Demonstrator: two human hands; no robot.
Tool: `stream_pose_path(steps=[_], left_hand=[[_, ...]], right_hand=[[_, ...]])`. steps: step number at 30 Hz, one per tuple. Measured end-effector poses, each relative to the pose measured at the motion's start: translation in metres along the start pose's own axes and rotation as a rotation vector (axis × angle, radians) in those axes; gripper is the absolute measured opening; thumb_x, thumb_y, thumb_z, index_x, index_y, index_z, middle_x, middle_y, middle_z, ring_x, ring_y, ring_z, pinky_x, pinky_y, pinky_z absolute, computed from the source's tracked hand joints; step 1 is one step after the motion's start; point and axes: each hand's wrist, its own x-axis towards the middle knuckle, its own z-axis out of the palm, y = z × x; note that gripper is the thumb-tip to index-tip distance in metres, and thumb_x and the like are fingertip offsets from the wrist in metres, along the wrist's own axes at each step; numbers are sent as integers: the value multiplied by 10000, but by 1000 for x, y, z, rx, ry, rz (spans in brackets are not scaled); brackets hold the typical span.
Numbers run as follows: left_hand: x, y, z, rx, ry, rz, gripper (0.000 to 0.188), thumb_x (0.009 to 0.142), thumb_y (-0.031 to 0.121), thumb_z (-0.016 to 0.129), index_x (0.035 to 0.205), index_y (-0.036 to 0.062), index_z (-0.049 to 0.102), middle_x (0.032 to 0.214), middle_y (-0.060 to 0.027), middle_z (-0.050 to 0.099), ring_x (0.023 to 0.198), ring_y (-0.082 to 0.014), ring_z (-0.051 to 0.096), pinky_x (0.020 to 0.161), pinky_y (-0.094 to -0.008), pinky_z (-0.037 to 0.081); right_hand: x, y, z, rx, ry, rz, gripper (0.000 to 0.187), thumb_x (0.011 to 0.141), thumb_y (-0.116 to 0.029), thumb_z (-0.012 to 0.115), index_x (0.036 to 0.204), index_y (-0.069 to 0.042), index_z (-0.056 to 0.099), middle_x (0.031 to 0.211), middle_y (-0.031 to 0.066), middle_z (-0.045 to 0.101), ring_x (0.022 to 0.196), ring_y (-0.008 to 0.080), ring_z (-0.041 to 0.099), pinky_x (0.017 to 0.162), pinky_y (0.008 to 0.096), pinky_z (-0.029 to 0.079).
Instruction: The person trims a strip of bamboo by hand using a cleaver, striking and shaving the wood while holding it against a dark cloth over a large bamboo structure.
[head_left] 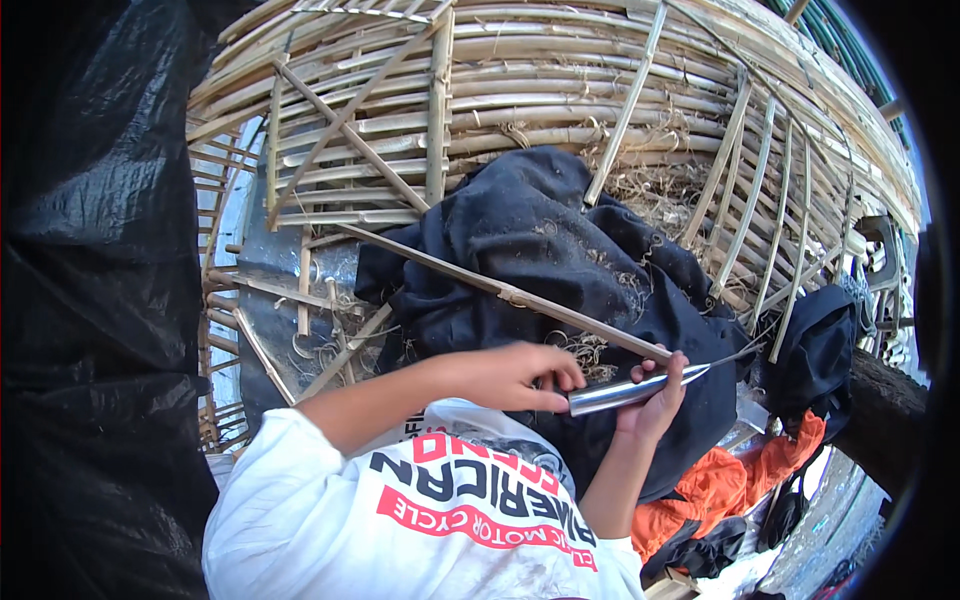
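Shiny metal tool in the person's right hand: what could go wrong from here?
The shiny metal tool tapers to a narrow end beyond the right hand; if it has a sharp edge, which I can't make out, a slip might cut those fingers. The left hand is close to its other end, so it could be hurt too. The long strip reaches over the dark cloth toward the bamboo lattice, so its far end might snag there.
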Motion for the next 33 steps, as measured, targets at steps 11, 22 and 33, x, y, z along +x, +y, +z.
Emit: stream_pose_path(steps=[11, 22, 33], left_hand=[[-113, -108, -110, 909, 559, -360, 288, 804, 298, 760, 864, 24, 691, 780, -133, 659, 757, -272, 651, 680, -353, 493], [-112, -55, -74, 40, 672, -125, 228, 987, 226, 585, 840, 59, 536, 597, 61, 440, 513, -30, 415, 457, -215, 322], [-53, -80, -72, -403, 425, -359, 425, 1017, 394, 507, 740, 72, 520, 576, 38, 433, 479, -56, 404, 435, -242, 340]], right_hand=[[41, -48, 36, -293, -76, -253, 215, 921, -109, 662, 1047, -80, 490, 994, 136, 651, 672, 157, 646, 517, 257, 513], [-18, 11, 65, -1257, -457, -620, 233, 757, -70, 754, 950, -21, 633, 762, 126, 629, 654, 233, 641, 635, 310, 501], [58, 25, 102, -1706, -500, -844, 321, 693, -185, 758, 937, -55, 595, 852, 115, 644, 815, 328, 647, 692, 430, 512]])
